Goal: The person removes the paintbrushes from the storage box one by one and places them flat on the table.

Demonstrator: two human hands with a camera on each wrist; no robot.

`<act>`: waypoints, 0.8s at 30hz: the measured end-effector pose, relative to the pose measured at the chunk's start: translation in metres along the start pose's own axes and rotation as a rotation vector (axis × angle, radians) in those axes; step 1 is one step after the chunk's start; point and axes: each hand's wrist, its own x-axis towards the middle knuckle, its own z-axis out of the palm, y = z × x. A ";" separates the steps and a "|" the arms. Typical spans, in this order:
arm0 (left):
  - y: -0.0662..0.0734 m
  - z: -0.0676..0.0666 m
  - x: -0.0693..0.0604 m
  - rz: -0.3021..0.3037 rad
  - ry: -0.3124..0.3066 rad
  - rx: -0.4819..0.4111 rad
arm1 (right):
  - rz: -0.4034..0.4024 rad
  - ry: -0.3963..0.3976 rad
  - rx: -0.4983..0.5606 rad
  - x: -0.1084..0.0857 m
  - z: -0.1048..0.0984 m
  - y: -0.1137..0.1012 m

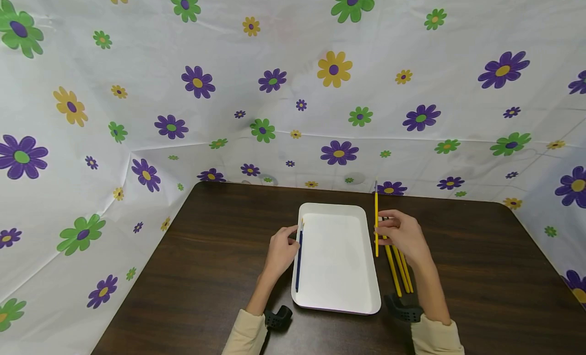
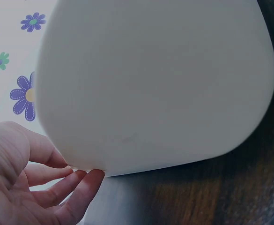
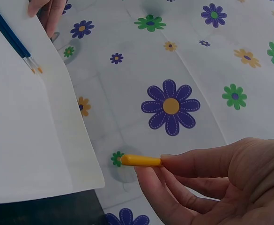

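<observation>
A white rectangular tray (image 1: 339,258) lies on the table, its rim pinched on the left by my left hand (image 1: 281,250). The left wrist view shows thumb and fingertips at the edge of the tray (image 2: 155,84). Inside, along the left wall, lie blue paintbrushes (image 1: 299,263); the right wrist view shows two blue paintbrushes (image 3: 9,35) side by side. My right hand (image 1: 407,235) pinches a yellow paintbrush (image 1: 377,207), held upright in the head view beside the tray's right rim. Its rounded yellow handle end (image 3: 141,161) sticks out past the fingertips.
Three yellow paintbrushes (image 1: 397,268) lie on the dark wooden table (image 1: 220,243), right of the tray and partly under my right hand. A white flowered cloth (image 1: 293,55) hangs behind and at the sides of the table.
</observation>
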 end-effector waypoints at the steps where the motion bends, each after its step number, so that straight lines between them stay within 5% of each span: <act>1: 0.000 0.000 0.000 0.000 0.000 -0.001 | 0.000 -0.002 0.004 0.000 -0.001 0.001; 24: 0.001 0.002 0.003 -0.003 0.002 -0.018 | 0.062 0.001 -0.042 0.009 -0.035 0.027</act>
